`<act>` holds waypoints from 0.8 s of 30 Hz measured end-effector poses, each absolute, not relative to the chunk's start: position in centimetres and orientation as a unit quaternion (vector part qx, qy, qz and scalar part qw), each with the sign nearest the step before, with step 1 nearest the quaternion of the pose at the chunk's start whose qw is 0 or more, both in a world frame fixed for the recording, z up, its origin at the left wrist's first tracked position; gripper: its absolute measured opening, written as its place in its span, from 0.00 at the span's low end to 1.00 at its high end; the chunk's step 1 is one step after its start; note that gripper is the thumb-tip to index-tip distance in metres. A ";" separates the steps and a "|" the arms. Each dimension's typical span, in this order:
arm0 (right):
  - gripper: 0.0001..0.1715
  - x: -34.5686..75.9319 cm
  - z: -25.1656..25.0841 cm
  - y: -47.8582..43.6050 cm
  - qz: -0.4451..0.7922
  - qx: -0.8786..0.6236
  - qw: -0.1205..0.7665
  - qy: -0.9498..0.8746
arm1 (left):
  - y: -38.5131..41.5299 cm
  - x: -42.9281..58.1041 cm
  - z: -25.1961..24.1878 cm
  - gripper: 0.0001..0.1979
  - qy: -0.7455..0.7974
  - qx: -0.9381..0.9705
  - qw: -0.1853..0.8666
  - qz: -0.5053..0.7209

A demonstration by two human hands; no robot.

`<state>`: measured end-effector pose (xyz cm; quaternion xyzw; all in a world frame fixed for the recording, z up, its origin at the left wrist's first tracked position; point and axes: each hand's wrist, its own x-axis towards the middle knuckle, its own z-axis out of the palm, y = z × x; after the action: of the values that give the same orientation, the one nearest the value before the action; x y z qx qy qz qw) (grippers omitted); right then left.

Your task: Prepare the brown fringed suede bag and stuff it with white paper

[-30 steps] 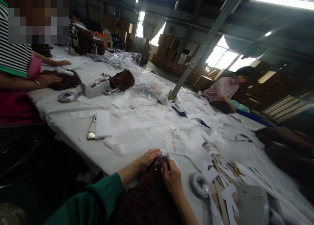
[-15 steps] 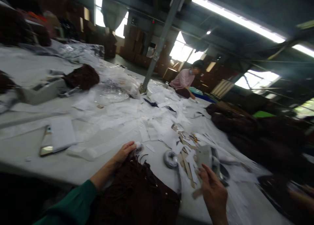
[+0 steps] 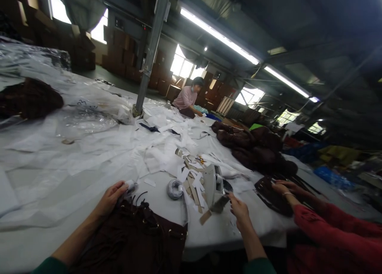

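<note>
A dark brown drawstring bag with fringe and metal eyelets lies at the table's near edge. My left hand is closed at its top corner, gripping a whitish wrapped piece; whether this is part of the bag is unclear. To the right stands a grey tape dispenser. At its near right end my right hand pinches the tape, whose clear end is hard to make out. Between the hands sits a roll of greyish wrapping strip, its loose end trailing toward the bag.
Cardboard and paper strips lie beside the dispenser. White sheets and clear plastic cover much of the table. A co-worker in a red sleeve handles a brown bag at right. A post rises beyond; another person works there.
The view has swung right, bringing the red-sleeved co-worker into sight. My right hand has moved from the dispenser's near left side to its right end. My left hand keeps its hold.
</note>
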<state>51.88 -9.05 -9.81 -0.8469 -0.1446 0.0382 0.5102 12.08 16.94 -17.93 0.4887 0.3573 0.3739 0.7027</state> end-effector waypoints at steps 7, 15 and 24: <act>0.21 53.2 -9.2 -6.9 0.093 -0.845 0.508 -0.137 | 17.2 12.2 -18.4 0.23 0.336 0.479 0.729 0.356; 0.26 52.6 -8.7 -8.4 0.045 -0.821 0.561 -0.094 | 17.1 12.0 -18.8 0.22 0.343 0.454 0.739 0.362; 0.32 49.7 -12.1 -11.2 0.070 -0.846 0.510 -0.134 | 17.1 12.3 -19.6 0.24 0.344 0.411 0.768 0.352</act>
<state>49.67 -11.22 -12.11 -0.8465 -0.1343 0.0699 0.5104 12.26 17.12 -19.65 0.4112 0.3437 0.3517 0.7676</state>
